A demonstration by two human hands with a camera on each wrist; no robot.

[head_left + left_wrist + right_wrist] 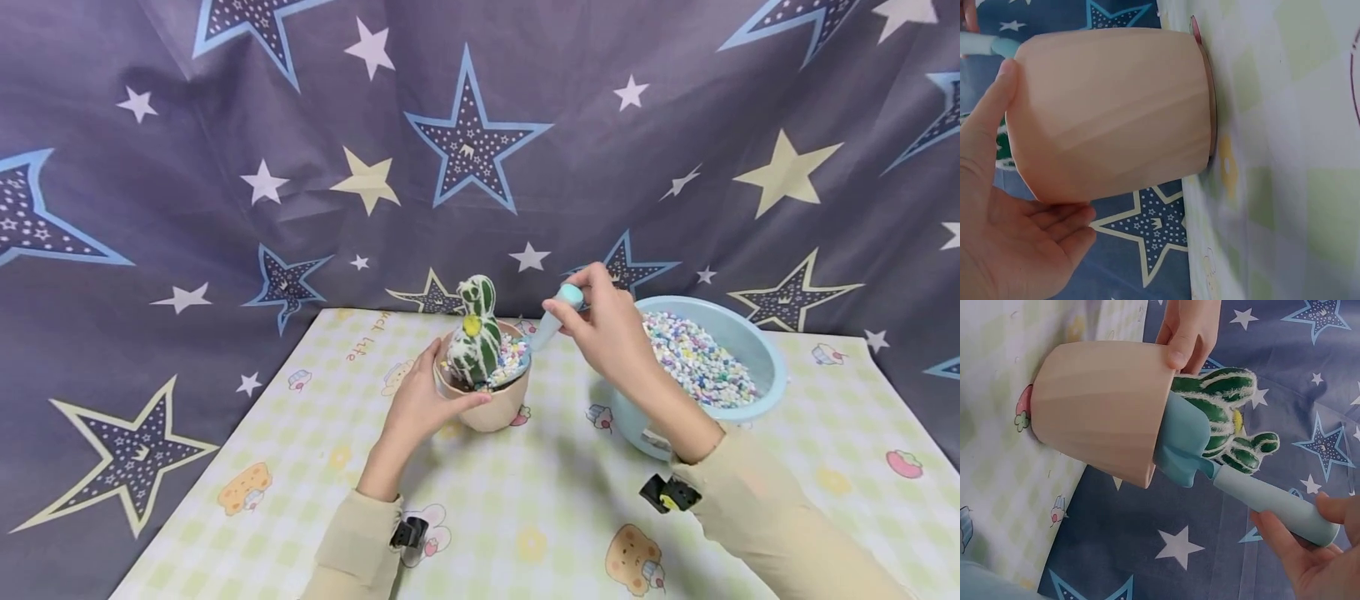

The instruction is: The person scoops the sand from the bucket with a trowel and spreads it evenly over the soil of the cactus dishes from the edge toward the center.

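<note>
A beige flowerpot (491, 414) stands on the table, holding a green cactus (480, 360) with white fuzz and a yellow flower. Pastel pebbles (513, 358) cover part of the soil on the cactus's right side. My left hand (422, 407) grips the pot from the left, thumb at the near rim and fingers round the far left side. With its fingertips, my right hand (613, 337) pinches the end of a light blue toy trowel (1272, 501). In the right wrist view the trowel's blade (1184, 434) tilts over the pot's rim beside the cactus.
To the right, a light blue basin (772, 375) holds many pastel pebbles (701, 358), and my right forearm passes over its near left edge. A green checked tablecloth (480, 517) covers the table. Behind it hangs a dark star-patterned curtain (570, 192).
</note>
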